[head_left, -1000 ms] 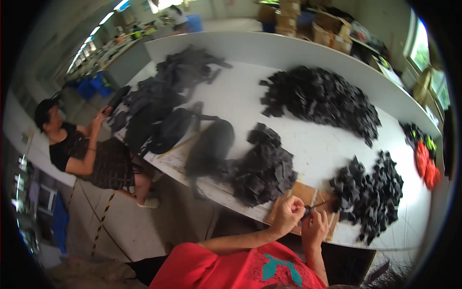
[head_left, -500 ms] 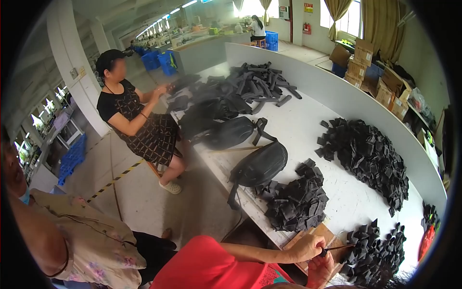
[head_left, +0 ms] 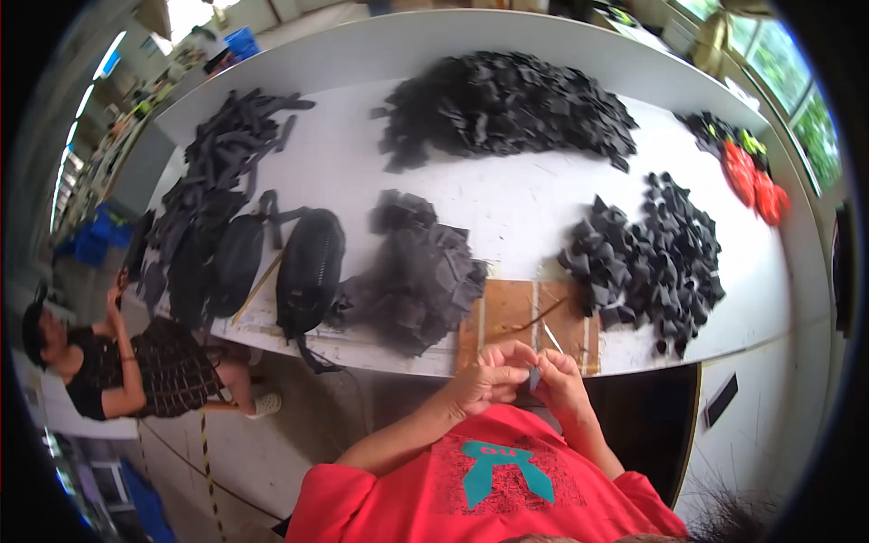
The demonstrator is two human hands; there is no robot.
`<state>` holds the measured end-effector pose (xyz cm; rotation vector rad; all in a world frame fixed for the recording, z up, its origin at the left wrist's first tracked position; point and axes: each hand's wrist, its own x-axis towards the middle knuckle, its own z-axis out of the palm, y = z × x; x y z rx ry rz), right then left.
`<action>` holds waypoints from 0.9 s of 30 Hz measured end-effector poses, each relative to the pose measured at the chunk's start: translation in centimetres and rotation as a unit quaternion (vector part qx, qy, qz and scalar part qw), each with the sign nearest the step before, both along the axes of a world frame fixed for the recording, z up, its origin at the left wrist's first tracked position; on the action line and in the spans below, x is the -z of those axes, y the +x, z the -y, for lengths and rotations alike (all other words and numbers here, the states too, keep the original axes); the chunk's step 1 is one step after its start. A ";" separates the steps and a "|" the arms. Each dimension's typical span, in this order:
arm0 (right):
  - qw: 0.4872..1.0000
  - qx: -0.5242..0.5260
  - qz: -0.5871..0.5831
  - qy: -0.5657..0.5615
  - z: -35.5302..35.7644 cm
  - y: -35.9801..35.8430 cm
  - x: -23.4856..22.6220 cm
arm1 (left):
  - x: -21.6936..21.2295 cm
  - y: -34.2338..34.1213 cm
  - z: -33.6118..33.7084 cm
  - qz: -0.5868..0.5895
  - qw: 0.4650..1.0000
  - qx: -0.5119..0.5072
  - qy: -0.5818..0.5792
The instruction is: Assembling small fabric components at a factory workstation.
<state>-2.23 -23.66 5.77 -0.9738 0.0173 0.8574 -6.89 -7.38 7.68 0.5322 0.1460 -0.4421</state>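
Observation:
Both hands meet at my front, just over the near edge of the white table (head_left: 509, 217). Pinched in the fingers of my left hand (head_left: 489, 380) is a small dark fabric piece (head_left: 534, 376). My right hand (head_left: 562, 387) is closed close beside it, touching the piece. A thin, silvery pointed tool (head_left: 550, 338) sticks up from the right fingers; its exact kind is hidden by the grip. Beyond the hands lies a brown wooden board (head_left: 507, 312), with a thin dark stick (head_left: 546, 311) on it.
Black fabric pieces form a left heap (head_left: 421, 271), a far heap (head_left: 516, 104) and a right heap of folded ones (head_left: 665, 258). Black waist bags (head_left: 310, 262) and dark strips (head_left: 231, 136) lie leftward. Red bundles (head_left: 753, 184) sit far right. Another person (head_left: 118, 371) sits at left.
My view has turned right and down, bringing the hands to the middle. A person standing near me at left has gone out of view. Both hands stay closed together.

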 end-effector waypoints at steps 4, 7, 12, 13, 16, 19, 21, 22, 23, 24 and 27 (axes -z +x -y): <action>0.960 0.013 0.227 -0.164 0.4 2.8 -4.2 | -0.3 3.7 0.2 0.019 0.990 -0.077 0.112; 0.947 0.044 0.287 -0.140 -0.1 5.4 -7.1 | -3.5 5.6 0.8 0.052 0.989 -0.118 0.070; 0.979 -0.011 0.197 -0.055 -0.6 7.4 -5.2 | -1.9 6.5 0.7 -0.005 0.989 -0.141 0.048; 0.987 -0.036 0.156 -0.016 -0.7 7.3 -4.5 | -1.3 6.2 0.7 -0.007 0.989 -0.140 0.047; 0.985 -0.036 0.168 -0.024 -1.1 7.3 -4.2 | -0.8 6.1 0.5 -0.013 0.992 -0.118 0.041; 0.977 -0.037 0.205 -0.044 -1.3 7.8 -5.2 | -1.6 6.5 0.1 -0.054 0.988 -0.118 -0.080; 0.978 -0.046 0.205 -0.007 -1.4 8.1 -5.4 | -1.5 6.5 0.2 -0.038 0.988 -0.112 -0.097; 0.978 -0.044 0.204 -0.007 -1.3 8.1 -4.8 | -1.1 6.5 0.4 -0.026 0.989 -0.113 -0.089; 0.982 -0.040 0.184 0.007 -1.3 8.1 -3.7 | -0.8 6.4 0.6 -0.012 0.990 -0.113 -0.081; 0.986 -0.036 0.164 0.022 -1.3 8.1 -3.1 | -0.6 6.1 0.6 -0.012 0.991 -0.110 -0.080; 0.972 -0.048 0.229 -0.018 -1.3 8.0 -4.2 | -0.9 5.8 0.9 0.013 0.991 -0.127 0.039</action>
